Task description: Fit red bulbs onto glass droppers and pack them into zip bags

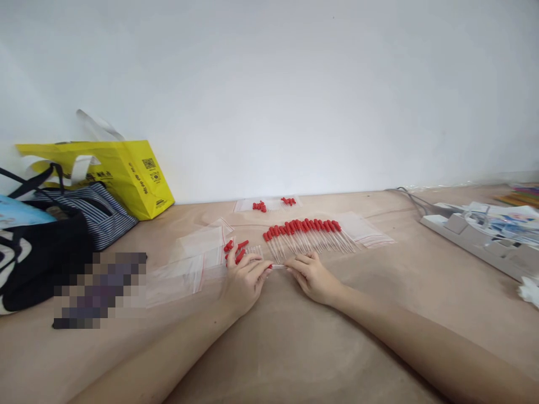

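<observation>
Evidently held level at both ends, low over the bench [286, 348]: a clear tube [278, 266], with left hand [244, 280] pinched round the red cap [270, 267] and right hand [315, 279] closed on the bare end, probably to keep both parts in line. Just past the left fingers, loose caps [243, 244] and bare tubes [255, 251], handy for a short reach, beside flat bags [197, 241]. Beyond the right hand, a fanned row [303, 235], red ends all away, likely for easy counting. Farthest, near the wall [295, 101], more caps [259, 207] on a bag [242, 206], seemingly out of the way.
</observation>
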`<state>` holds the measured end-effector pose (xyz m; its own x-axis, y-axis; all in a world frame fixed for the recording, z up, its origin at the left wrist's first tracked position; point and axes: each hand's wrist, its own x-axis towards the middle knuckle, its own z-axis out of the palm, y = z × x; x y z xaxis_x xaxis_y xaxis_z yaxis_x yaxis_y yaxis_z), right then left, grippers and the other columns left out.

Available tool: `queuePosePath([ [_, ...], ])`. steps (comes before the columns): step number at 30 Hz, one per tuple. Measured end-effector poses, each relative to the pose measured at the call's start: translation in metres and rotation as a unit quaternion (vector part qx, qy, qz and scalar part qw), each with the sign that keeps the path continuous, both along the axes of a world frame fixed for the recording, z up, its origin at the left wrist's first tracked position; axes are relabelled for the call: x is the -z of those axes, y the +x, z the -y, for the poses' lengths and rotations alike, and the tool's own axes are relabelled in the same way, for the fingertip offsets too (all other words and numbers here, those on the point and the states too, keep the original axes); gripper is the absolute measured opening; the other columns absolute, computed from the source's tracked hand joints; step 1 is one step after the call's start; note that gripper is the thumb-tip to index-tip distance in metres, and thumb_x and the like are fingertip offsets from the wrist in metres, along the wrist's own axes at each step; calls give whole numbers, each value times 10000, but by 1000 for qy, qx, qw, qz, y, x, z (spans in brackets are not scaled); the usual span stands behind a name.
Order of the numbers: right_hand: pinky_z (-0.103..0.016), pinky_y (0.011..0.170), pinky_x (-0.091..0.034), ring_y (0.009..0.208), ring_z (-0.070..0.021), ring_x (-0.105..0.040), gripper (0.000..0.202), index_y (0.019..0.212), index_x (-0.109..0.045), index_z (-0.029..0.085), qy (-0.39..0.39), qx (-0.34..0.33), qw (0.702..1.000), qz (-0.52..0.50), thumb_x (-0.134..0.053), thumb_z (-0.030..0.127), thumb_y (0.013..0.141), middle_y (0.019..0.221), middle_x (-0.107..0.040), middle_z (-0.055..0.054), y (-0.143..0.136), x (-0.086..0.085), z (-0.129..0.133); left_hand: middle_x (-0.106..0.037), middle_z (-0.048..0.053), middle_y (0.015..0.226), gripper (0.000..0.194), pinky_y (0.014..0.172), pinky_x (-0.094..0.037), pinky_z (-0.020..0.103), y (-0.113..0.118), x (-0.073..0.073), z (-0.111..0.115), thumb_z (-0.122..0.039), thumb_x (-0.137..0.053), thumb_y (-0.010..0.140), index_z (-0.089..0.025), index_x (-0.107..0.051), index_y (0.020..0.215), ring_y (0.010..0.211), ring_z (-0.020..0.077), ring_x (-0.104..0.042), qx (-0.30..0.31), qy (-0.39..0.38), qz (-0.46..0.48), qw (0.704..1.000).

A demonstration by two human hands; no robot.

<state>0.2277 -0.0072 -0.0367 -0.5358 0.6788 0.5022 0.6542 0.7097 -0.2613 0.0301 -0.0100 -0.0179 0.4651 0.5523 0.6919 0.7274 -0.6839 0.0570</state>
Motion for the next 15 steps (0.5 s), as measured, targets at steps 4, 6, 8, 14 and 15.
queuePosePath([
  [4,-276,682,-240,683,-125,-494,250,999,-572,178,23,1,999,32,-390,119,839,751,-599,-37,0,-3,1,-687,-29,701,200,1011,-138,506,2,-4,3,-235,-436,845,-218,-631,807,711,150,-604,17,11,20,1000],
  [6,-281,661,-216,639,-120,-467,273,975,-581,184,43,6,997,56,-407,79,793,733,-594,-27,0,-4,1,-682,-32,680,195,1010,-135,502,2,-4,4,-248,-444,844,-215,-628,788,694,147,-598,22,8,24,999],
  [8,-288,647,-197,596,-113,-433,297,934,-592,183,72,11,994,82,-414,45,740,711,-584,-19,0,-5,1,-678,-31,674,194,1011,-126,502,2,-3,4,-249,-446,844,-213,-623,775,701,149,-593,22,-2,20,1000],
  [14,-299,623,-173,513,-95,-349,249,851,-607,145,153,0,982,113,-401,63,737,627,-531,-4,-2,-8,0,-677,-31,703,179,1016,-91,508,1,0,4,-225,-441,845,-215,-610,788,753,155,-585,35,-33,-16,999],
  [15,-298,619,-172,515,-96,-349,249,847,-605,144,160,-5,981,109,-396,62,740,625,-527,-3,-3,-8,0,-678,-29,705,182,1016,-89,508,2,0,4,-226,-437,847,-216,-609,789,757,156,-585,37,-33,-18,999],
])
